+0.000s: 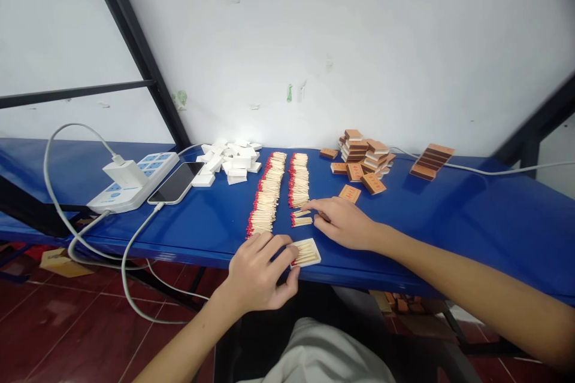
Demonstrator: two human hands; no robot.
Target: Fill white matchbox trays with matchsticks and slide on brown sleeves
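My left hand [263, 272] grips the left end of a small white matchbox tray [318, 253] at the table's front edge, fingers above and thumb below. Several red-tipped matches lie inside that tray. My right hand [345, 221] rests just beyond it, index finger stretched out and thumb apart. Its fingertip touches, or nearly touches, loose matches [302, 221] at the near end of the right-hand match row [299, 179]. A longer match row [269, 191] runs beside it on the left, red heads facing left; its near end is partly behind my left hand.
White empty trays [231, 158] are heaped at the back. Orange-brown matchboxes [363, 155] are piled at back right, with a brown striped cardboard piece [432, 161] farther right. A phone [176, 183], power strip [135, 182] and looping white cable [128, 287] occupy the left.
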